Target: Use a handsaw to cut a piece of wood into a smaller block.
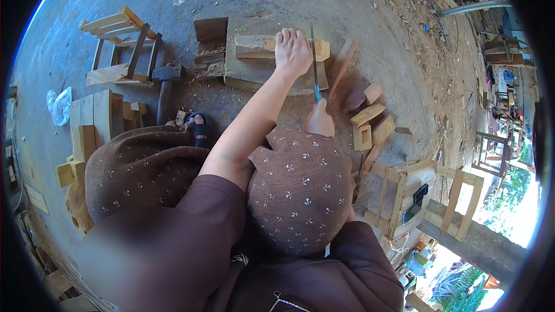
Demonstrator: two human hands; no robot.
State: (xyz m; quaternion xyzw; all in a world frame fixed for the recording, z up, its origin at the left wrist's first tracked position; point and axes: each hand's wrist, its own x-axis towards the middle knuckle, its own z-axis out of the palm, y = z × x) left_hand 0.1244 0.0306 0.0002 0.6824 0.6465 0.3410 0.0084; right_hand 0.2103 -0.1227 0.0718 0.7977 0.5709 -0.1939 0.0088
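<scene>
My left hand (pixel 292 55) presses on a light wooden piece (pixel 251 47), its fingers bent over the top. The piece lies crosswise on a grey wooden block (pixel 248 78) on the floor. Just right of that hand, a long narrow saw blade (pixel 314 58) crosses the piece. My right hand (pixel 319 117) is closed round the saw's blue handle (pixel 317 93), partly hidden by my patterned brown trouser knee. A thin reddish strip of wood (pixel 342 66) leans right of the saw.
Small cut blocks (pixel 367 115) lie at the right. A hammer (pixel 167 75), stacked boards (pixel 101 110), a plastic bag (pixel 58 104) and a small wooden stool frame (pixel 121 23) stand or lie at the left. Wooden frames (pixel 459 202) are at the lower right.
</scene>
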